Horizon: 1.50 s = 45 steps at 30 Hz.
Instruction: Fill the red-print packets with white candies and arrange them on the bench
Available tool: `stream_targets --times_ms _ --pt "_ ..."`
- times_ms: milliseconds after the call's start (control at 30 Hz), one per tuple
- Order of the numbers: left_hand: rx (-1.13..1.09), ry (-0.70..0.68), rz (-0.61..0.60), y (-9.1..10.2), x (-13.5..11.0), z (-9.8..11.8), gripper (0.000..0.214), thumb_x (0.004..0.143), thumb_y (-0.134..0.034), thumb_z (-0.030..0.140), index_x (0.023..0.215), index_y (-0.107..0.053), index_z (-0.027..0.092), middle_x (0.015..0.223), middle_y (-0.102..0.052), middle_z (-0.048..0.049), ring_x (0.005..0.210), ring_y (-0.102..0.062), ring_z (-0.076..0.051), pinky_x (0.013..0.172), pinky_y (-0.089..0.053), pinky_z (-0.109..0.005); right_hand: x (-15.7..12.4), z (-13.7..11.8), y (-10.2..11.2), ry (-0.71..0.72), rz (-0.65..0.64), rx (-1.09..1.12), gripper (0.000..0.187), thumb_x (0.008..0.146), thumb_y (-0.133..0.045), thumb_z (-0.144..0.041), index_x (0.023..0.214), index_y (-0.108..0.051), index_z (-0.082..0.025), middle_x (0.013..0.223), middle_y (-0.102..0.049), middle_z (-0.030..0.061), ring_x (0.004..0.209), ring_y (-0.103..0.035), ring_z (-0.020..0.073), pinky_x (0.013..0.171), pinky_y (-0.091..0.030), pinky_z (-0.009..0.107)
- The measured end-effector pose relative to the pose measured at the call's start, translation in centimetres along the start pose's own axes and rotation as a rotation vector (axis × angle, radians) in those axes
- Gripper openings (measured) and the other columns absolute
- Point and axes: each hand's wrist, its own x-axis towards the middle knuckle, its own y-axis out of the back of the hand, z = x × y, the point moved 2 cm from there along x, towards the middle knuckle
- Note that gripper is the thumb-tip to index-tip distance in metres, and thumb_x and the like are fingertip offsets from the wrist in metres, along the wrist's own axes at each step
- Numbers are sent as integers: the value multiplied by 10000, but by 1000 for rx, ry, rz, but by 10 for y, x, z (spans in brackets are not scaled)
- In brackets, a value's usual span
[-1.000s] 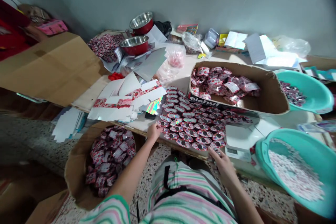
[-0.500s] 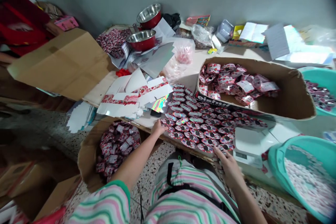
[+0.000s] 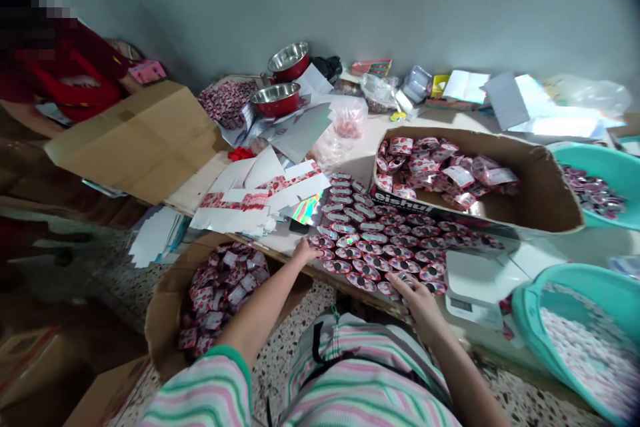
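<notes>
Rows of oval red-and-white packets (image 3: 373, 248), many with a dark round middle, lie close together along the table's front edge. My left hand (image 3: 304, 252) is at the left end of the front rows, its fingers closed at a packet there; the fingertips are partly hidden. At the front row, farther right, my right hand (image 3: 414, 292) has its fingers and thumb closed about one of the oval packets. A white digital scale (image 3: 471, 280) sits just right of that hand.
An open carton (image 3: 550, 190) with filled wrapped packs stands behind the rows. Turquoise tubs (image 3: 525, 307) are at the right. Below the left edge is a carton (image 3: 163, 307) of packs. Paper sheets (image 3: 220, 220) lie left; a person in red (image 3: 95, 103) stands beyond a cardboard box (image 3: 135, 140).
My right hand has moved left along the front row, away from the scale. My left hand stays at the left end of the rows. The view has shifted slightly.
</notes>
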Motion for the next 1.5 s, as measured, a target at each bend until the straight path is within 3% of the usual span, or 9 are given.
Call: stream_targets --times_ms 133,233,367,533,700,867,967,1133,1500 --pt "-30 -13 174 16 -34 18 471 692 -700 315 1075 -489 138 1190 -558 -167 1135 -528 -270 927 -422 -333 2 6 -5 35 8 -49 457 582 -745 -562 722 -500 -203 507 -397 -89 418 -309 64 405 -212 209" --pt "-163 -325 311 25 -80 50 314 745 -639 266 1026 -534 172 1117 -585 -106 1136 -506 -238 999 -371 -330 6 15 -7 36 10 -158 469 587 -718 -588 761 -535 -193 498 -409 -85 428 -335 77 418 -232 211" --pt "-326 -576 -110 5 -138 90 161 803 -593 351 882 -615 212 910 -644 -43 874 -590 -181 813 -454 -282 12 18 -9 104 -99 -367 404 622 -678 -540 775 -592 -176 537 -514 -44 462 -403 100 433 -263 217" --pt "-435 -443 -372 -29 -163 99 166 775 -598 348 724 -628 193 766 -640 -34 722 -563 -159 675 -443 -268 15 19 -9 140 -180 -466 274 667 -631 -435 732 -593 -171 542 -560 -28 487 -457 113 455 -292 212" --pt "-679 -160 -572 -31 -148 76 255 766 -597 408 791 -626 155 726 -627 -13 657 -552 -131 618 -428 -237 14 25 -13 106 -297 -443 335 683 -660 -499 707 -594 -172 535 -551 -28 484 -456 107 466 -311 213" --pt "-334 -293 -38 10 -88 41 164 836 -553 330 780 -611 188 822 -650 -27 806 -581 -166 775 -443 -272 13 21 -11 97 -298 -430 406 736 -608 -577 686 -598 -174 515 -530 -24 490 -440 108 474 -295 212" --pt "1 -440 126 21 -48 31 117 856 -540 250 790 -627 207 900 -665 -45 932 -564 -202 889 -410 -309 11 18 -9 99 -253 -447 406 736 -611 -574 676 -598 -173 489 -499 -36 467 -400 97 463 -263 209" --pt "280 -547 62 3 -13 27 166 885 -511 247 812 -659 227 941 -682 -57 965 -533 -230 917 -376 -338 8 19 -5 91 -238 -463 391 745 -599 -564 687 -596 -177 528 -537 -25 496 -438 110 493 -300 219" --pt "401 -735 18 -8 -20 16 297 929 -403 299 1108 -623 209 1158 -627 -113 1167 -436 -294 1037 -230 -465 3 9 0 68 -112 -387 432 707 -618 -603 617 -562 -184 470 -483 -34 440 -370 88 449 -252 224"
